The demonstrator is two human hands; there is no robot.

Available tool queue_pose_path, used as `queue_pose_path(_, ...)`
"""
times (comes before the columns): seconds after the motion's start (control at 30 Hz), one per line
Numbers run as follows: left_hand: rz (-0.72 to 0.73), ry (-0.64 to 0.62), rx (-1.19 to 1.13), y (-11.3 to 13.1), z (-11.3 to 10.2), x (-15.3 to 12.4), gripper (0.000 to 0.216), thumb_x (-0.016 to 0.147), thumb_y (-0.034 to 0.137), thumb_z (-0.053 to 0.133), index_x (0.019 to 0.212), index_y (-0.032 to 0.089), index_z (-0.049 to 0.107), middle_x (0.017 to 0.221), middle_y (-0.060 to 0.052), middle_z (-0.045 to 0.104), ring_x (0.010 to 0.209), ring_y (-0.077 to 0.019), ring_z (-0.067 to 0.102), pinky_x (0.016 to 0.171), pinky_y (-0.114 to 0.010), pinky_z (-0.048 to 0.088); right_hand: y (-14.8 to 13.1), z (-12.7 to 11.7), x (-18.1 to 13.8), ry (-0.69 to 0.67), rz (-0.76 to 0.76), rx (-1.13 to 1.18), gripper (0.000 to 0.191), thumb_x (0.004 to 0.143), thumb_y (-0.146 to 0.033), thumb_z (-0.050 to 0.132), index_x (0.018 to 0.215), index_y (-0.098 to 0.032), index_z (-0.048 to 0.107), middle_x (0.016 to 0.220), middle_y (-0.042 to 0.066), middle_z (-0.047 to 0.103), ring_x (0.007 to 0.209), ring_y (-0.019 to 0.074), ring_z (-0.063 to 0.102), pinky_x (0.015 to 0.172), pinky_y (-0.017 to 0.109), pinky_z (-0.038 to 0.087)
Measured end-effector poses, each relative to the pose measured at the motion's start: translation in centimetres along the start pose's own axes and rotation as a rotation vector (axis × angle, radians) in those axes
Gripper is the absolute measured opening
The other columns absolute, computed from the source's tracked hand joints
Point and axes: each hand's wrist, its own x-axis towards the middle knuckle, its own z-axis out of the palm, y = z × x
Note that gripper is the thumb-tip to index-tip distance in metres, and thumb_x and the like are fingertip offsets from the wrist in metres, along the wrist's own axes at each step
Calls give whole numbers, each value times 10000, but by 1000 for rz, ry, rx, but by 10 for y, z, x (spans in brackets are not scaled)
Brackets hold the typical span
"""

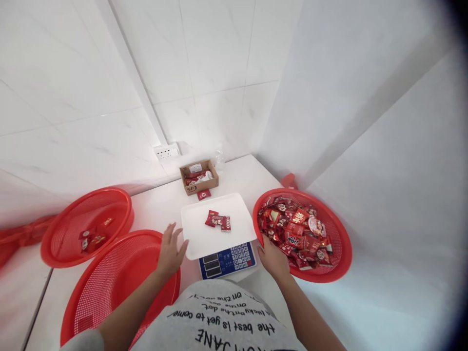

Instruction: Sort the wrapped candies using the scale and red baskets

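My left hand, fingers spread and holding nothing, hovers by the left edge of a white scale tray. A few red-wrapped candies lie in the middle of that tray. Below it shows the scale's blue keypad panel. At the near left rim of a red plastic basket, my right hand is closed, thumb outside and fingers over the edge. Many red-wrapped candies are heaped in this basket. My fingertips there are partly hidden.
A second red basket stands at the near left. Behind it, another red basket has a few packets inside. A small cardboard box with wrapped items sits at the back, a red packet before it. The wall carries a power socket.
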Motion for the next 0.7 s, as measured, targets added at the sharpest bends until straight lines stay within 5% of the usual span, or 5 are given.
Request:
queue_pose_path(0.2,-172,-188,-148,50,67,56,552,826,413,463,1306,168,346,1402,-157,306,1319,-269,255,1040,-449,287,1,2,1,5,-10,14,501,859,-285,344,1349,-208,273,1239,116,535,1002,228,575,759,306,408)
queue_pose_path(0.33,-89,-394,19,75,97,77,611,772,505,516,1303,231,387,1429,-151,281,1325,-356,185,1027,-572,167,1,3,1,16,-6,-11,493,865,-281,349,1346,-217,268,1223,115,543,983,214,582,764,299,404)
queue_pose_path(0.5,227,-425,100,84,102,74,461,777,423,548,1203,256,487,1311,-123,429,1235,-334,312,999,-538,208,-1,0,-1,26,8,-25,472,872,-275,335,1339,-219,292,1191,103,568,962,212,589,747,289,407)
queue_pose_path(0.7,228,-403,47,73,93,69,365,740,159,541,1099,224,534,1124,-89,497,1012,-243,479,853,-395,398,-1,0,-1,36,-6,-8,475,870,-274,325,1339,-203,297,1186,115,567,985,219,578,761,300,406)
